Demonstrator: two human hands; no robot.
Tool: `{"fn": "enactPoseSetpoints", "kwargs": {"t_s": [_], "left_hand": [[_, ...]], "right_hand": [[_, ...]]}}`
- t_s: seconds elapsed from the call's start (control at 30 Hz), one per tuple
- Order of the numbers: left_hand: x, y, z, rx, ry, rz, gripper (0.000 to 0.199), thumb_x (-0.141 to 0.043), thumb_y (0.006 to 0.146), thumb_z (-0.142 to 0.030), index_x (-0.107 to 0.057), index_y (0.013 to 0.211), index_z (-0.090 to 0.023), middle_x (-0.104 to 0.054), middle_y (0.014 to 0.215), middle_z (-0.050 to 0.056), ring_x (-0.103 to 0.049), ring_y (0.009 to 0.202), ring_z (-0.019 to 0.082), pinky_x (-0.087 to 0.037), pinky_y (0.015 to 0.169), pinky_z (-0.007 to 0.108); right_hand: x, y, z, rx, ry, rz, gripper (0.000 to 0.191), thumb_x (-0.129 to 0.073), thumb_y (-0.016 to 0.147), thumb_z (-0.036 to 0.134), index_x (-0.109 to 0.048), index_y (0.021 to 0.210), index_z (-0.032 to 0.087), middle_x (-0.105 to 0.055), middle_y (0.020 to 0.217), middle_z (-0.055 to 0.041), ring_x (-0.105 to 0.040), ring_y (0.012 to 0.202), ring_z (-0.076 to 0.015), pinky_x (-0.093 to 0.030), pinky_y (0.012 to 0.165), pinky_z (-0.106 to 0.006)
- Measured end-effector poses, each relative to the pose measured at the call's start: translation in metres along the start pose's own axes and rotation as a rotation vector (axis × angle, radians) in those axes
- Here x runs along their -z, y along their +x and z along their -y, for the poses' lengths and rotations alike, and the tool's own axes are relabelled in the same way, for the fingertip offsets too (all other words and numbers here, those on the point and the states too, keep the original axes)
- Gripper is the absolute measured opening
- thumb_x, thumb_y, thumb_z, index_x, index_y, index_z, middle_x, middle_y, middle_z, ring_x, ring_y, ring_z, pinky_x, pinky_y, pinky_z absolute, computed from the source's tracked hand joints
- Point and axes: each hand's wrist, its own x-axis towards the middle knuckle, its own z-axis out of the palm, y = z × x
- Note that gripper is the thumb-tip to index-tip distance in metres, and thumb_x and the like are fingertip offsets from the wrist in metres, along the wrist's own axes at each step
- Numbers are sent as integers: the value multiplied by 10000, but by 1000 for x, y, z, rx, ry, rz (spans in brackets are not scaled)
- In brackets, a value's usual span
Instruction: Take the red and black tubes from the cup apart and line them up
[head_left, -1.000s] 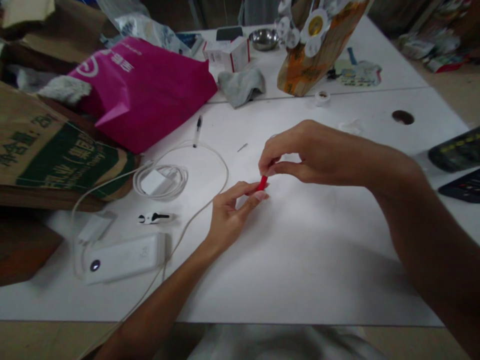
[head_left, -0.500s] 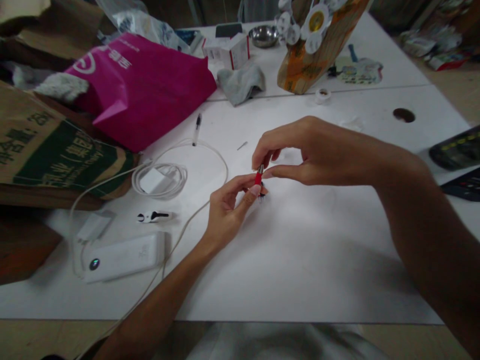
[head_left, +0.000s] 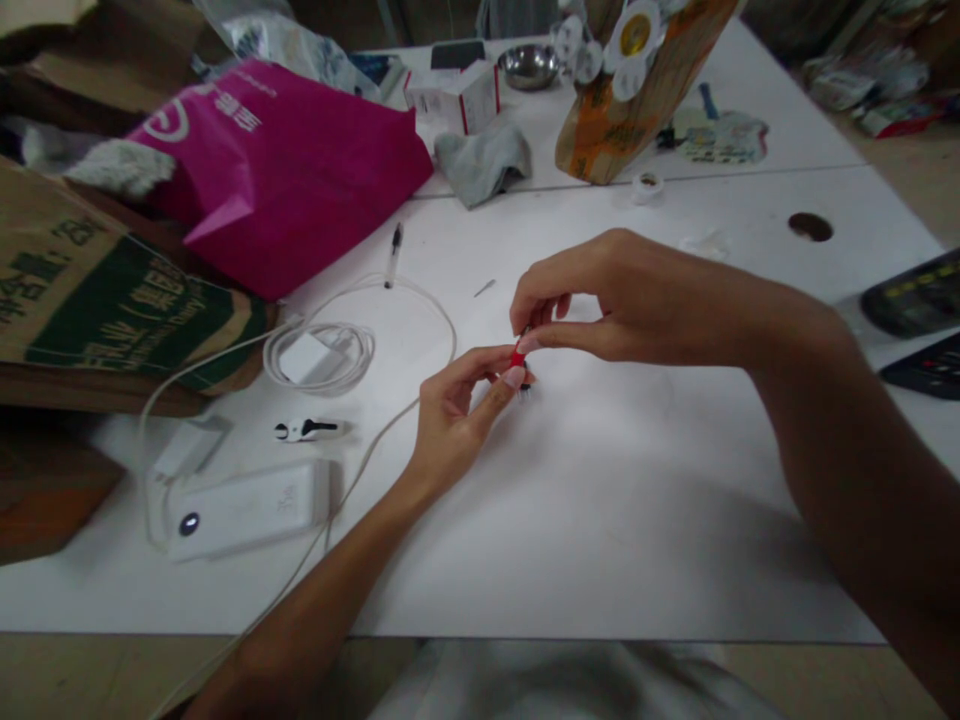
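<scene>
My left hand (head_left: 465,405) pinches a small red piece (head_left: 517,357) between thumb and fingers, a little over the white table. A dark bit with a clear end (head_left: 525,388) shows just below the pinch; its kind I cannot make out. From the right, my right hand (head_left: 585,300) closes thumb and forefinger on the top of the red piece, mostly hiding its metal tip. A thin metal bit (head_left: 485,288) lies on the table beyond my left hand.
At left lie a white power bank (head_left: 247,512), a black-and-white clipper-like tool (head_left: 309,430), a coiled cable (head_left: 367,355) and a pen (head_left: 394,255). Farther back are a magenta bag (head_left: 300,170), a grey cloth (head_left: 484,165), a tape roll (head_left: 646,187) and a metal bowl (head_left: 528,68).
My right thumb and forefinger have closed over the metal tip of the red piece, which showed between them before. My left hand has stayed nearly in place.
</scene>
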Motion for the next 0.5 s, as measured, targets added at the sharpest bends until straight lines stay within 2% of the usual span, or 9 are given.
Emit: {"fn": "enactPoseSetpoints", "kwargs": {"t_s": [0.37, 0.5], "left_hand": [[0, 0, 0, 31, -42, 56, 250, -891, 1051, -384, -895, 1246, -226, -890, 1074, 84, -822, 992, 210, -632, 998, 366], [-1, -1, -2, 49, -56, 64, 253, -881, 1057, -405, -891, 1234, -224, -895, 1050, 86, -835, 1005, 222, -638, 1021, 378]], "right_hand": [[0, -1, -6, 42, 26, 2, 177, -685, 1080, 245, -861, 1094, 246, -873, 1110, -31, -764, 1025, -240, -516, 940, -358], [2, -2, -2, -13, 59, 23, 180, -701, 1042, 240, -875, 1072, 277, -875, 1090, -29, -771, 1036, -265, -540, 976, -374]]}}
